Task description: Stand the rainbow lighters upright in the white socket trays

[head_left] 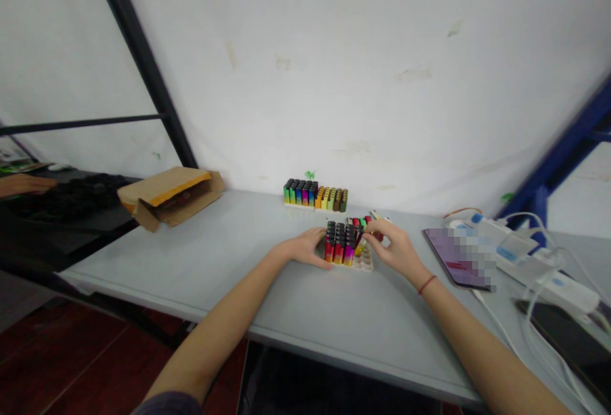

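Note:
A white tray [366,266] on the grey table holds rows of upright lighters [338,251] with black tops, red, pink and purple in front. Its right end shows bare slots. My left hand [307,247] rests at the tray's left side, thumb and fingers apart around that end. Over the right part of the tray, my right hand [389,243] pinches a dark-topped lighter [359,237] between thumb and fingertips. Behind the tray lie a few loose red and green lighters [361,221], partly hidden by the hand.
Against the wall stands another tray of lighters [315,196]. An open cardboard box [174,195] lies at the left. On the right are a phone [453,256], a power strip [548,275] with white cables and a dark phone [568,338]. Another person's hand [26,184] shows at far left.

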Tool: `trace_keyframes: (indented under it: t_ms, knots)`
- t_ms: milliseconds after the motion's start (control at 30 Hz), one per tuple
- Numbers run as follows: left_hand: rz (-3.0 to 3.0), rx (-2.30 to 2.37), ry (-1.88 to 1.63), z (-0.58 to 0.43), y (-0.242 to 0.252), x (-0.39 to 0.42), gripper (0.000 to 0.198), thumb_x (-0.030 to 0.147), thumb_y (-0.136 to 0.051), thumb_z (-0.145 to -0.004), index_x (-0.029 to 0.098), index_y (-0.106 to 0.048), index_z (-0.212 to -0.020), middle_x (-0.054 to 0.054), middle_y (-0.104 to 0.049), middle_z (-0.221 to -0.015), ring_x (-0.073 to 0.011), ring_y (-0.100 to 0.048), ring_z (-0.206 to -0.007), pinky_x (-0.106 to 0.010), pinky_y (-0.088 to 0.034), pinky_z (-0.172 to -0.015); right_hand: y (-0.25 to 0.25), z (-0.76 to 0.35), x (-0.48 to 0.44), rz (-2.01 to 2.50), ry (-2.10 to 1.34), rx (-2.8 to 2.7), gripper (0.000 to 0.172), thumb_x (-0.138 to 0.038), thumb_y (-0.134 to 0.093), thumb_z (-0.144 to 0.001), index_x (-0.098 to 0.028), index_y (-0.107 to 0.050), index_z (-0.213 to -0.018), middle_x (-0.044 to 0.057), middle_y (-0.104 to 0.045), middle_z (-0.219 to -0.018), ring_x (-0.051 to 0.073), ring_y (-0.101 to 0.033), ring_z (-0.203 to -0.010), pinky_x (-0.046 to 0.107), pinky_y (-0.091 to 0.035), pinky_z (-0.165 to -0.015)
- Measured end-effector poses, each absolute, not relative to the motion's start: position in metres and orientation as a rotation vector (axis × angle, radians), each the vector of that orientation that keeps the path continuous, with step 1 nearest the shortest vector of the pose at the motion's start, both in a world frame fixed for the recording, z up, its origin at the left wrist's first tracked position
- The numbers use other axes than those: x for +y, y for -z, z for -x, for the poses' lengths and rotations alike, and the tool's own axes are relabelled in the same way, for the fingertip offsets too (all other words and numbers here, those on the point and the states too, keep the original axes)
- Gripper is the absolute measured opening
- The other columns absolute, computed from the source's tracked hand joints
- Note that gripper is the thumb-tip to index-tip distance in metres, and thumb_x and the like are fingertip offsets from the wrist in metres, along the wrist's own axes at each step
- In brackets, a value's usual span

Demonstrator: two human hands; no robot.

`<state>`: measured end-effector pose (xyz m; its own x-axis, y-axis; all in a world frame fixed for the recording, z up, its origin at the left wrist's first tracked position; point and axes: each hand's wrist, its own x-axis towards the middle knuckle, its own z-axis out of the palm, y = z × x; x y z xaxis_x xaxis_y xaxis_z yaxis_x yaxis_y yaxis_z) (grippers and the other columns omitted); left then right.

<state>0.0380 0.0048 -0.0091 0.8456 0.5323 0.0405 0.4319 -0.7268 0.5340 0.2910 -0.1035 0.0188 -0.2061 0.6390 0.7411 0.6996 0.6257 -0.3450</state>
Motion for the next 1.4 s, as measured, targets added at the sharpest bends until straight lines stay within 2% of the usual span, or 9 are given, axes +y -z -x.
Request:
trace_keyframes:
  t_ms: [400, 500, 600, 700, 800, 900, 1067, 1300, 1400]
  knots:
    - [-2.477, 0.707, -0.275, -0.037, 0.010, 0.005, 0.101, 0.056, -0.081, -0.064, 0.014, -0.039, -0.146, -0.017, -0.042, -0.150, -0.0364, -0.039, -0.137, -0.045, -0.028, -0.117, -0.021, -0.304, -0.098, 1.226, -0.267, -1.876, 0.031, -0.041, -0.050, -0.095, -0.019, -0.071, -0.090, 0.008, -0.074, -0.093, 0.021, -0.066, -0.083, 0.031, -0.052, -0.074]
    - [-2.486, 0.717, -0.260, -0.037, 0.010, 0.005, 0.104, 0.060, -0.080, -0.064, 0.013, -0.037, -0.146, -0.017, -0.040, -0.152, -0.0368, -0.036, -0.140, -0.045, -0.026, -0.118, -0.007, -0.327, -0.087, 1.473, -0.107, -1.640, 0.040, -0.040, -0.040, -0.097, -0.015, -0.071, -0.099, 0.013, -0.073, -0.100, 0.024, -0.066, -0.092, 0.036, -0.052, -0.081]
    - [-2.496, 0.714, -0.250, -0.038, 0.011, 0.006, 0.107, 0.062, -0.079, -0.063, 0.010, -0.037, -0.146, -0.019, -0.038, -0.152, -0.0375, -0.034, -0.141, -0.046, -0.024, -0.119, 0.013, -0.354, -0.077, 1.804, 0.201, -1.647, 0.042, -0.027, -0.037, -0.095, -0.009, -0.064, -0.122, 0.020, -0.068, -0.118, 0.029, -0.061, -0.110, 0.042, -0.044, -0.097]
    - [-2.504, 0.716, -0.248, -0.039, 0.011, 0.006, 0.107, 0.063, -0.079, -0.063, 0.009, -0.037, -0.145, -0.020, -0.039, -0.152, -0.0377, -0.035, -0.140, -0.046, -0.025, -0.119, 0.026, -0.368, -0.072, 2.029, 0.251, -1.765, 0.044, -0.028, -0.039, -0.097, -0.014, -0.059, -0.133, 0.018, -0.064, -0.127, 0.029, -0.059, -0.116, 0.041, -0.042, -0.099]
    - [-2.516, 0.710, -0.256, -0.038, 0.011, 0.006, 0.105, 0.064, -0.078, -0.064, 0.010, -0.038, -0.145, -0.019, -0.040, -0.151, -0.0371, -0.036, -0.140, -0.045, -0.025, -0.119, 0.029, -0.367, -0.068, 2.153, 0.173, -1.804, 0.039, -0.030, -0.040, -0.098, -0.017, -0.065, -0.125, 0.016, -0.070, -0.116, 0.027, -0.065, -0.105, 0.036, -0.045, -0.091]
    - [-2.521, 0.700, -0.263, -0.038, 0.011, 0.005, 0.105, 0.065, -0.078, -0.064, 0.009, -0.038, -0.145, -0.019, -0.040, -0.151, -0.0369, -0.037, -0.140, -0.044, -0.026, -0.119, 0.026, -0.364, -0.066, 2.242, 0.162, -1.769, 0.036, -0.015, -0.041, -0.093, -0.009, -0.066, -0.119, 0.019, -0.072, -0.104, 0.026, -0.067, -0.096, 0.032, -0.045, -0.084]
    - [-2.520, 0.698, -0.257, -0.037, 0.012, 0.006, 0.106, 0.064, -0.078, -0.064, 0.010, -0.037, -0.145, -0.019, -0.040, -0.151, -0.0369, -0.036, -0.140, -0.045, -0.025, -0.119, 0.022, -0.358, -0.070, 2.220, 0.266, -1.790, 0.044, 0.003, -0.044, -0.077, 0.000, -0.062, -0.117, 0.024, -0.065, -0.109, 0.027, -0.062, -0.100, 0.030, -0.042, -0.087]
    - [-2.516, 0.715, -0.232, -0.037, 0.009, 0.004, 0.105, 0.059, -0.078, -0.066, 0.010, -0.035, -0.147, -0.019, -0.037, -0.153, -0.0360, -0.034, -0.141, -0.044, -0.024, -0.120, 0.009, -0.334, -0.077, 1.890, -0.068, -1.515, 0.039, -0.021, -0.038, -0.089, -0.014, -0.054, -0.124, 0.011, -0.068, -0.091, 0.025, -0.062, -0.083, 0.031, -0.044, -0.073]
    - [-2.510, 0.722, -0.226, -0.037, 0.009, 0.004, 0.106, 0.061, -0.078, -0.065, 0.010, -0.034, -0.148, -0.019, -0.036, -0.154, -0.0362, -0.033, -0.142, -0.043, -0.024, -0.120, 0.010, -0.326, -0.077, 1.759, -0.174, -1.334, 0.030, -0.035, -0.040, -0.088, -0.018, -0.060, -0.104, 0.006, -0.065, -0.078, 0.023, -0.059, -0.074, 0.030, -0.041, -0.066]
